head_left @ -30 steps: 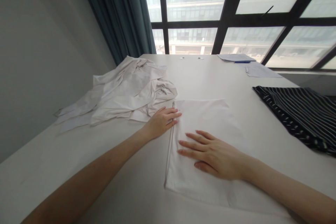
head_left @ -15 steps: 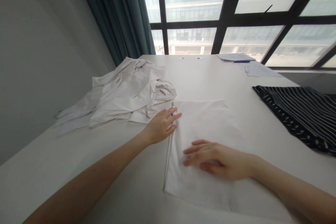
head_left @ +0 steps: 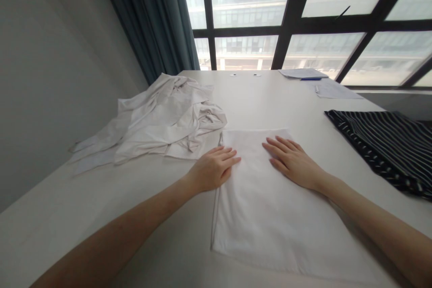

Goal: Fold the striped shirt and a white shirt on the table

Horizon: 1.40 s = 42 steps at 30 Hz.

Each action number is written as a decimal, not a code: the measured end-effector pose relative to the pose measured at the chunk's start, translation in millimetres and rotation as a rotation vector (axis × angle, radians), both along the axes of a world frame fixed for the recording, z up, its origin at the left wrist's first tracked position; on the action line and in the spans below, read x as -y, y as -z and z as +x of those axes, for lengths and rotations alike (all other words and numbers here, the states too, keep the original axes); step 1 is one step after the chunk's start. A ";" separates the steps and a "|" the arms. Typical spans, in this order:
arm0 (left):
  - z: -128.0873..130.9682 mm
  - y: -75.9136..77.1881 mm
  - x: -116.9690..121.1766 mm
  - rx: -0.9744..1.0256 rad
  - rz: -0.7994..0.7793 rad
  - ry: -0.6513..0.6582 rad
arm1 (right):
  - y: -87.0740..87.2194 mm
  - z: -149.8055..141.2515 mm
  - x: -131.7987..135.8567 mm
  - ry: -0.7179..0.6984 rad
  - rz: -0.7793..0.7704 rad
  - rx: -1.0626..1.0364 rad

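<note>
A folded white cloth (head_left: 270, 216) lies flat on the white table (head_left: 168, 243) in front of me. My left hand (head_left: 214, 167) rests flat on the cloth's left edge near its far corner, fingers stretched out and open. My right hand (head_left: 290, 159) lies flat on the far part of the cloth, fingers spread toward the window, holding nothing. A rumpled heap of white garments (head_left: 162, 119) sits just left of the folded cloth, a short way from my left hand.
A dark striped fabric (head_left: 384, 144) lies at the right edge of the table. Papers (head_left: 324, 83) and a blue pen (head_left: 311, 79) sit at the far right by the window. A teal curtain (head_left: 158, 18) hangs at the far left; a grey wall runs along the left.
My right hand has slid from the middle of the cloth up to its far part and turned to point forward. My left hand has shifted slightly nearer and further onto the cloth.
</note>
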<state>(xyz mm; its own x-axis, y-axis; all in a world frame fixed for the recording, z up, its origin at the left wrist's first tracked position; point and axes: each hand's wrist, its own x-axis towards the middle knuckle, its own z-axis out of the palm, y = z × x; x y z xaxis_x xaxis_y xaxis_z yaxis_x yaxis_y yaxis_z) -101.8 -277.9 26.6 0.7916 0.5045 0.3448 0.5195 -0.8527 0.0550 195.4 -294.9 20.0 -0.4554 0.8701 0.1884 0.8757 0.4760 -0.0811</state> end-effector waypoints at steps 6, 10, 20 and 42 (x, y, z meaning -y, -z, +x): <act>1.5 1.5 -0.2 0.140 0.061 -0.040 | -10.1 -2.7 0.5 -0.127 -0.023 -0.023; -1.4 7.1 -5.0 0.058 -0.015 -0.071 | -15.3 -2.8 -2.3 -0.152 -0.007 -0.036; -3.7 10.3 -11.4 -0.125 -0.133 -0.268 | -6.5 4.6 -7.7 -0.044 -0.038 -0.090; -16.8 3.1 -16.3 -0.321 -0.216 -0.232 | 11.0 26.7 -23.6 0.326 -0.077 -0.501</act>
<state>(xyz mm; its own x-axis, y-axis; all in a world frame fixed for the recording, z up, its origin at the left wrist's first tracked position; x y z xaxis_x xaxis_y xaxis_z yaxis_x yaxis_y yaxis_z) -118.6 -261.6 23.5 0.6988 0.7145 -0.0327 0.7153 -0.6985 0.0234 222.2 -271.2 8.9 -0.0349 0.9696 0.2422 0.8217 0.1658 -0.5453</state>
